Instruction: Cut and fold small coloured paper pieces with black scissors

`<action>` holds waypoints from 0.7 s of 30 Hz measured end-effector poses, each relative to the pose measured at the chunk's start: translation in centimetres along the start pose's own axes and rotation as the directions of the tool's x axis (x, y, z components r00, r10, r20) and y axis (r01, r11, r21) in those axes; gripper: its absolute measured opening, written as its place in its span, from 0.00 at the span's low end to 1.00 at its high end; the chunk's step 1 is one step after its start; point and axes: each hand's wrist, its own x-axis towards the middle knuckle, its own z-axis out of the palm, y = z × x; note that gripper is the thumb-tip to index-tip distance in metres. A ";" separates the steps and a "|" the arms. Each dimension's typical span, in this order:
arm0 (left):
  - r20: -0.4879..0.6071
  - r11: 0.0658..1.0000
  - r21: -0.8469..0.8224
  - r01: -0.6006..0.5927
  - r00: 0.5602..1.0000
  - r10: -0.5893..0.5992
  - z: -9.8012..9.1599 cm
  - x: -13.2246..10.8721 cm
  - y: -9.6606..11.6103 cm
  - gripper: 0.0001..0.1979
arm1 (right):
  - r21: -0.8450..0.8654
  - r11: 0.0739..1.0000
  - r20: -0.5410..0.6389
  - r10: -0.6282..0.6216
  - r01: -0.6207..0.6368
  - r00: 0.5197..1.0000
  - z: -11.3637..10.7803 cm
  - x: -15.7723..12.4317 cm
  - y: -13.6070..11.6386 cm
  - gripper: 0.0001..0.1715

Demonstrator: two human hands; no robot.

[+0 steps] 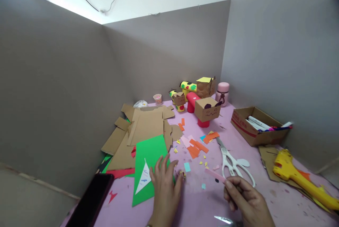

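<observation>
My left hand point(164, 190) rests palm down with its fingers spread, partly over the right edge of a green paper sheet point(148, 149). A white paper triangle point(144, 180) with blue marks lies on that sheet. Just beyond my left thumb is a small yellowish bit point(182, 174), too small to make out. Between thumb and fingers, my right hand point(245, 198) pinches a narrow pink paper strip point(215, 175), which points left above the table. White-handled scissors point(230, 161) lie partly open behind it. A metal blade point(224, 219) shows below my right hand, its other end hidden.
Cardboard sheets point(147, 124) lie at the back left, a dark phone point(90, 200) in front. Paper scraps point(194, 149) dot the middle. Box-headed paper animals point(208, 110) stand behind. On the right are a cardboard box point(246, 131) of markers and a yellow glue gun point(296, 175).
</observation>
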 end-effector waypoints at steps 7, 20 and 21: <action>0.223 0.712 -0.678 0.186 0.974 -0.043 1.7 -2.7 4.1 0.11 | -0.069 0.994 0.156 0.099 -0.089 0.983 0.6 -0.4 0.1 0.20; 0.451 0.096 -0.856 0.508 0.824 -0.343 2.3 -2.3 3.8 0.20 | -0.217 0.976 0.330 0.089 -0.016 0.940 0.6 -0.5 0.8 0.25; 0.451 0.077 -0.858 0.508 0.817 -0.359 2.2 -2.3 3.7 0.19 | -0.224 0.974 0.340 0.098 -0.021 0.935 0.6 -0.4 0.8 0.25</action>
